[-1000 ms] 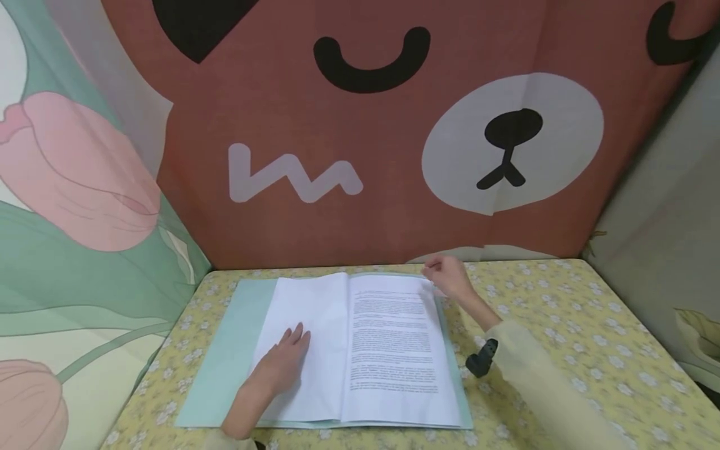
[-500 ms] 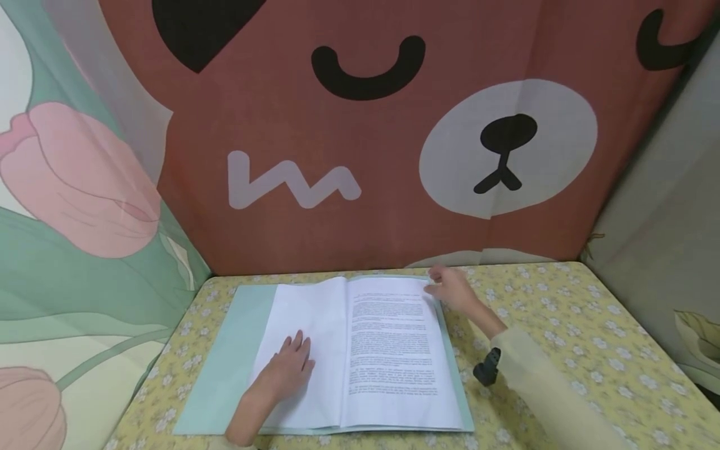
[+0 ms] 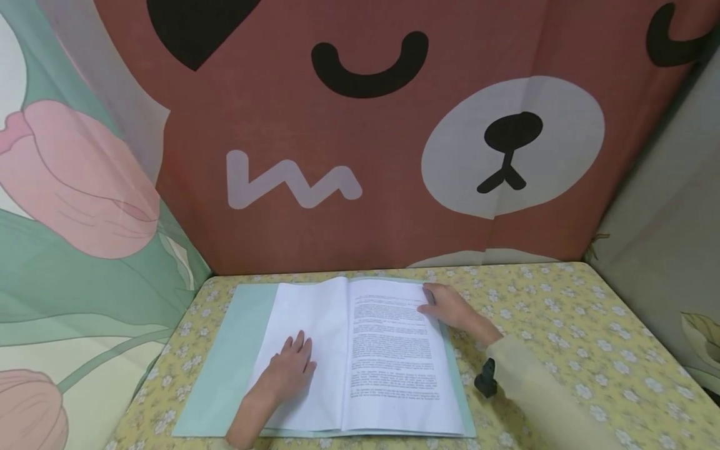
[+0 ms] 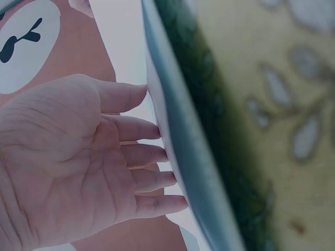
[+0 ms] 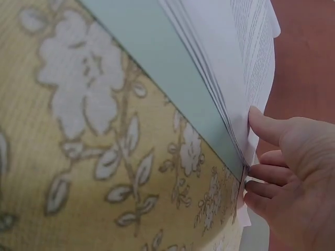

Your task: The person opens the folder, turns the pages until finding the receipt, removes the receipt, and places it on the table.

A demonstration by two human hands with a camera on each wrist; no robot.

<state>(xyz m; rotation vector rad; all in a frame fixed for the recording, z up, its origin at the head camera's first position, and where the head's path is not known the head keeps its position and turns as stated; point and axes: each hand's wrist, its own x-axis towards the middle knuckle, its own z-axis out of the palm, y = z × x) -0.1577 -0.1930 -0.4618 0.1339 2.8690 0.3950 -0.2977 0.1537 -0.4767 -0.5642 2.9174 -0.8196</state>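
Observation:
An open booklet of white sheets lies in a pale green folder [image 3: 239, 319]. Its left page [image 3: 309, 306] shows no print, while dense black text fills the right page [image 3: 390, 337]. My left hand [image 3: 289, 369] rests on the left page with its fingers spread; the left wrist view shows its fingertips [image 4: 177, 204] against the paper. At the upper right corner of the text page is my right hand [image 3: 452, 307]. In the right wrist view its thumb touches the page's face, and its other fingers [image 5: 261, 188] touch the edge of the sheet stack [image 5: 209, 68], loosely bent.
A yellow floral cloth [image 3: 540, 325] covers the table under the folder. Behind the table hangs a brown curtain [image 3: 388, 219] with a bear's face; a flower-patterned curtain [image 3: 84, 281] hangs on the left. A small black device [image 3: 486, 378] is at my right wrist.
My right hand has come down from above the top right corner onto the page's right edge, its thumb and forefinger now apart. The left hand stays on the left page, fingers slightly more spread.

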